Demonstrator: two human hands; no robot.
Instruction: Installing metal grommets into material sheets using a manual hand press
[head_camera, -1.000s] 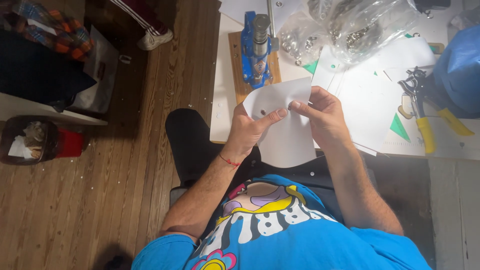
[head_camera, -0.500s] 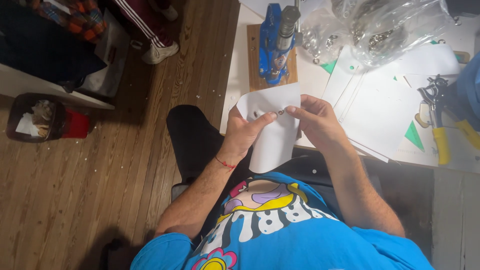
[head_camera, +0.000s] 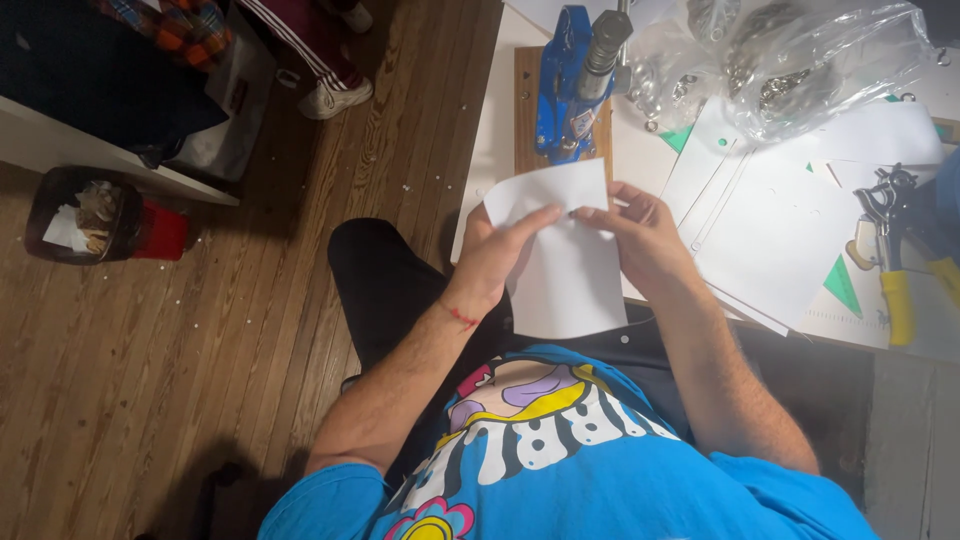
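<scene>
Left hand (head_camera: 497, 262) and right hand (head_camera: 640, 240) raised over lap, fingers pinching white paper sheet (head_camera: 562, 262) at top edge, near blue press (head_camera: 570, 85).

Both hands hold a white sheet of paper (head_camera: 565, 265) over the lap: the left hand (head_camera: 495, 255) grips its nine o'clock edge, the right hand (head_camera: 645, 240) its three o'clock edge. At twelve o'clock a blue press tool (head_camera: 570, 85) stands on the desk (head_camera: 490, 120). White sheets (head_camera: 770, 230) lie at three o'clock, with yellow-handled pliers (head_camera: 890, 265) beyond.
</scene>
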